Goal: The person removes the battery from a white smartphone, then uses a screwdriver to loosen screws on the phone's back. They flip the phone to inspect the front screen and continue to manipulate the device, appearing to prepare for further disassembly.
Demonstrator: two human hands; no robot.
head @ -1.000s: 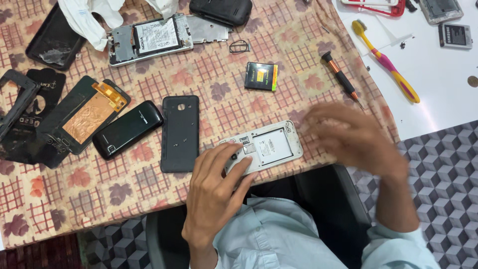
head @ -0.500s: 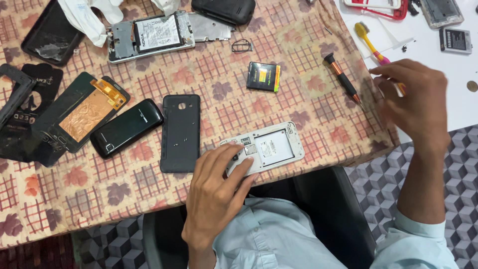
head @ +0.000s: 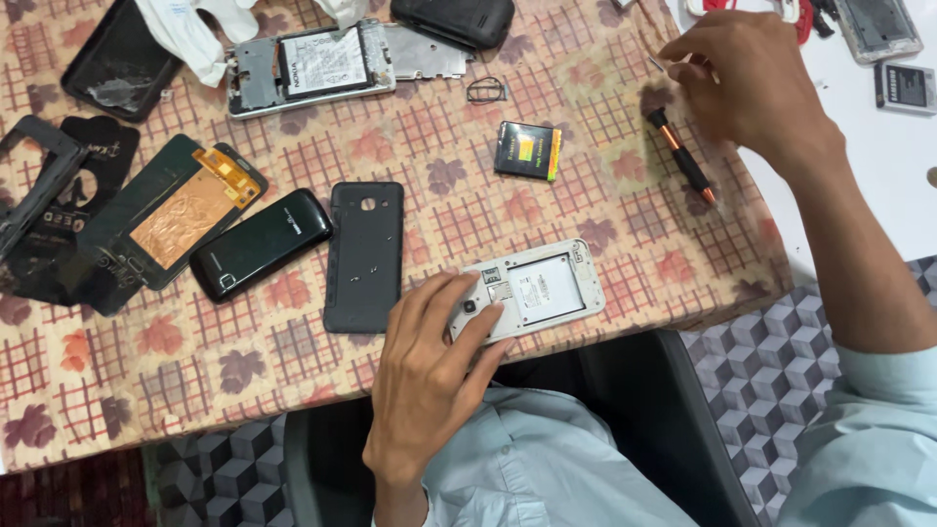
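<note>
My left hand (head: 429, 363) grips the left end of a white phone (head: 543, 289) whose back is off, lying near the front edge of the patterned tablecloth (head: 605, 210); my fingers press on its camera end. Stretched to the far right of the table, my right hand (head: 752, 83) has its fingers curled just above a black and orange screwdriver (head: 683, 158). A thin tip shows at the fingertips, but I cannot tell whether the hand holds anything.
A black back cover (head: 363, 256), a black bar phone (head: 259, 244) and a screen panel with copper foil (head: 176, 210) lie to the left. A small black and yellow battery (head: 527, 149) sits mid-table. An opened phone (head: 307, 63) lies at the top. A white table (head: 878, 156) with another battery (head: 906, 86) adjoins on the right.
My right hand has moved from above the white phone up and away to the far right, past the screwdriver. My left hand has stayed on the white phone.
</note>
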